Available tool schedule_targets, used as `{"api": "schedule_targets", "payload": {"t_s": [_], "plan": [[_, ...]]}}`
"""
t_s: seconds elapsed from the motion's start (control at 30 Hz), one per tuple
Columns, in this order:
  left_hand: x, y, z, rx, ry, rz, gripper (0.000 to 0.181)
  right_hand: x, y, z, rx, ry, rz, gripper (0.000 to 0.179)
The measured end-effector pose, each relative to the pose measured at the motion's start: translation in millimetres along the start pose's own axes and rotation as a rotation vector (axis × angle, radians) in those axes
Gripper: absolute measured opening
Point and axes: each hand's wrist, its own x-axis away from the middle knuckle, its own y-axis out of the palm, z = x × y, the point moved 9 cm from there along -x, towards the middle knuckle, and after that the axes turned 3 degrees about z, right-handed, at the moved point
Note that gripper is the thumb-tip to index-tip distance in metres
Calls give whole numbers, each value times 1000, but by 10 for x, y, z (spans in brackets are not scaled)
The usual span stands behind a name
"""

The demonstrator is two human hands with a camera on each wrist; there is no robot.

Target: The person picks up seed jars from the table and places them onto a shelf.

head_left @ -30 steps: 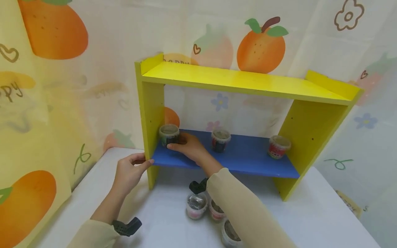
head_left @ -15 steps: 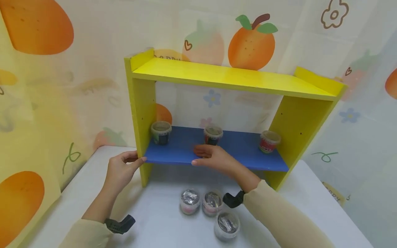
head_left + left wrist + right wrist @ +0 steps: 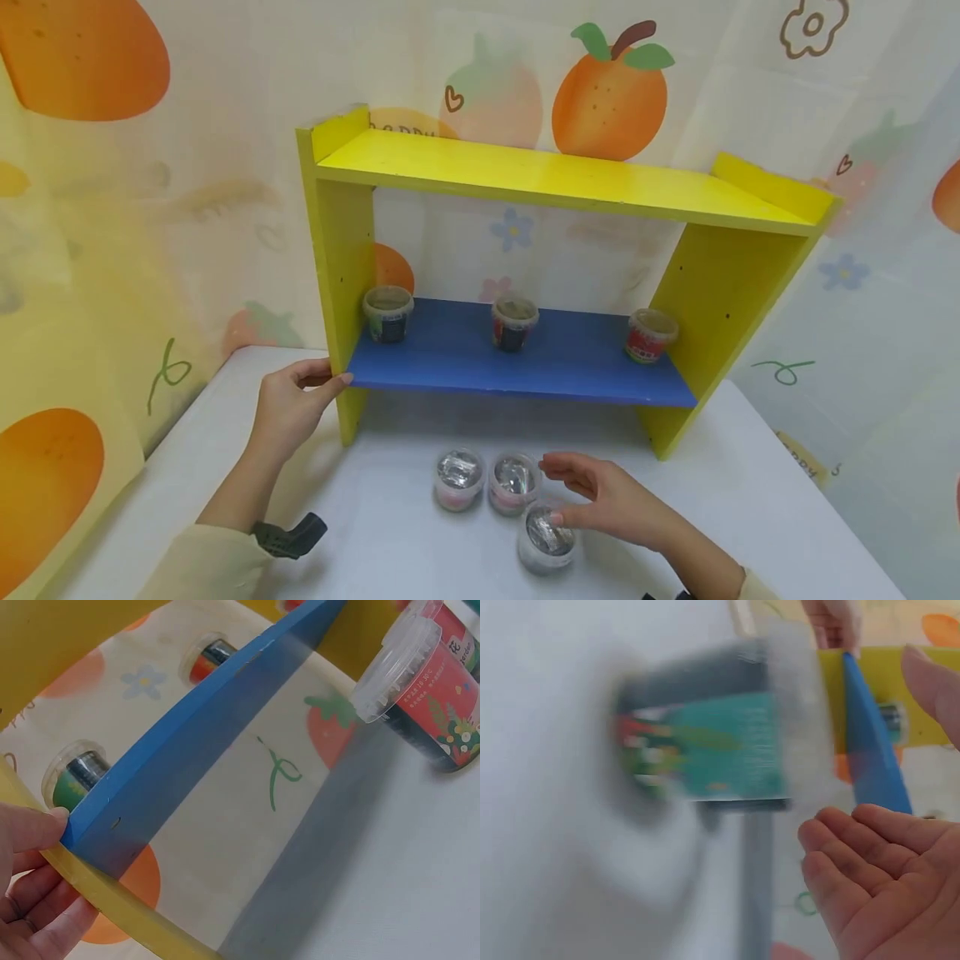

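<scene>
The shelf (image 3: 450, 358) is gripped by the left hand (image 3: 291, 404). The right hand (image 3: 609, 504) is held wide and empty beside a clear, teal-labelled, silvery-topped plastic tub (image 3: 545, 540).

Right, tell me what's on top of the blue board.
A left tub, a middle tub and a right tub stand on it. The blue board directly beneath each is covered.
</scene>
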Motion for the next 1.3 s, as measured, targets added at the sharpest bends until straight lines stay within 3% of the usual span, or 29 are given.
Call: {"api": "schedule_targets", "payload": {"t_s": [0.13, 0.3, 0.47, 0.8, 1.07, 1.3], "plan": [[-5, -2, 0, -1, -4, -3, 49, 164, 81, 162, -55, 44, -16, 70], [-17, -6, -8, 4, 13, 5, 51, 188, 191, 324, -77, 112, -36, 71], [-3, 3, -25, 9, 15, 10, 51, 185, 285, 398, -51, 100, -56, 67], [13, 20, -51, 0, 1, 9, 49, 186, 339, 512, -140, 134, -67, 63], [4, -3, -29, 2, 19, 25, 48, 219, 184, 311, -162, 110, -114, 61], [-9, 12, -47, 15, 3, 20, 50, 285, -297, -152, -192, -37, -24, 68]]}}
